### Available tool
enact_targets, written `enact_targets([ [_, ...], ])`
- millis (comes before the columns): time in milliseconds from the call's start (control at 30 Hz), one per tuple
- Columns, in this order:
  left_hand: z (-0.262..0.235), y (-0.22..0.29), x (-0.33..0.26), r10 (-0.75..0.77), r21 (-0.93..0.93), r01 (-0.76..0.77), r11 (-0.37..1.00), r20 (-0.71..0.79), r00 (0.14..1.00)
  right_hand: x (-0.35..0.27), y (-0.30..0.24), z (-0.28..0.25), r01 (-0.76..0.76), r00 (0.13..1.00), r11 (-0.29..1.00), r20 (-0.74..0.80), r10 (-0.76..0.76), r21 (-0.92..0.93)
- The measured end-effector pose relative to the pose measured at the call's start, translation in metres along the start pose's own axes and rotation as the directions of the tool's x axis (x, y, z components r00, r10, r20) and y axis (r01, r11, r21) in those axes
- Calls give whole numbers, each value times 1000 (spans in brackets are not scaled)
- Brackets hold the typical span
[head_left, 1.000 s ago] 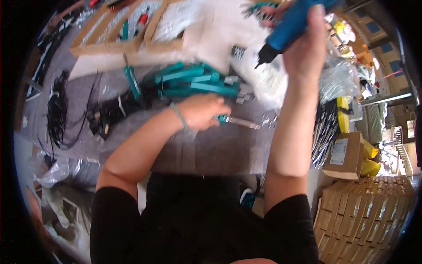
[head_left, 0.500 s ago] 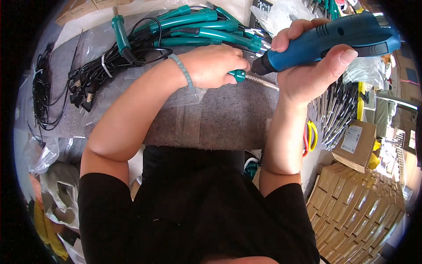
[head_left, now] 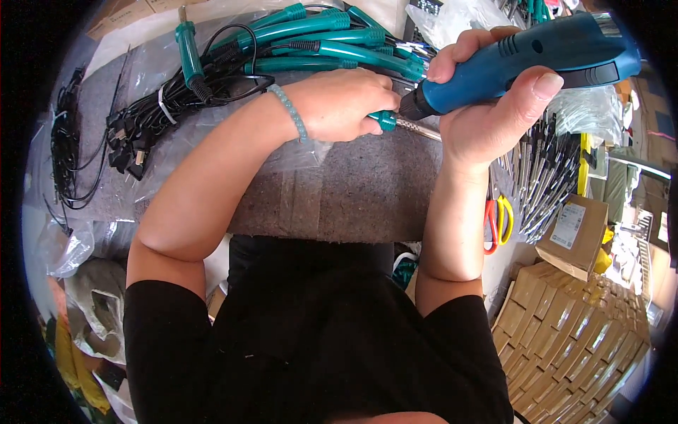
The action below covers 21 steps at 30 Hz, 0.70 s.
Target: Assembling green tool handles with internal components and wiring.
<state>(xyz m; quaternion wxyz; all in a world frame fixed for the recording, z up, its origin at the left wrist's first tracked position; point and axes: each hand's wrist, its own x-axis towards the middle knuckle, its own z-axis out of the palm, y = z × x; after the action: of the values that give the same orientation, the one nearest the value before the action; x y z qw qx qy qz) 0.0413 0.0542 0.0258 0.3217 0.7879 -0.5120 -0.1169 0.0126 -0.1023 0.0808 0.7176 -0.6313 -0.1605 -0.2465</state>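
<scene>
My left hand (head_left: 345, 106), with a beaded bracelet at its wrist, is closed round a green soldering iron (head_left: 385, 121). Its perforated metal barrel (head_left: 418, 129) points right, toward my right wrist. A blue cordless screwdriver (head_left: 519, 60) rests in my right hand (head_left: 487, 113), the fingers behind it and the thumb along its near side. The black chuck (head_left: 415, 104) of the screwdriver is right beside the soldering iron's handle, by my left fingertips. Whether its bit touches a screw is hidden. Several more green soldering irons (head_left: 300, 30) lie bunched beyond my left hand.
Black cables with plugs (head_left: 131, 145) lie bundled at the left of the grey padded bench (head_left: 339, 201). Many thin metal rods (head_left: 544, 177) are heaped on the right, near red-and-yellow-handled scissors (head_left: 498, 222). Cardboard boxes (head_left: 572, 332) are stacked at lower right.
The screwdriver and my right hand have shifted very slightly left, together with a small shift of the whole view. Both grips look the same.
</scene>
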Motion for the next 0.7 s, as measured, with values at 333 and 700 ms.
enact_targets([
  [333,4,-1,0,23,19,-22,1000,-41,999,-4,2,-1,-17,999,997,32,19,-80],
  [700,-1,0,-1,-1,6,2,1000,-41,999,0,2,4,-91,993,992,73,97,-83],
])
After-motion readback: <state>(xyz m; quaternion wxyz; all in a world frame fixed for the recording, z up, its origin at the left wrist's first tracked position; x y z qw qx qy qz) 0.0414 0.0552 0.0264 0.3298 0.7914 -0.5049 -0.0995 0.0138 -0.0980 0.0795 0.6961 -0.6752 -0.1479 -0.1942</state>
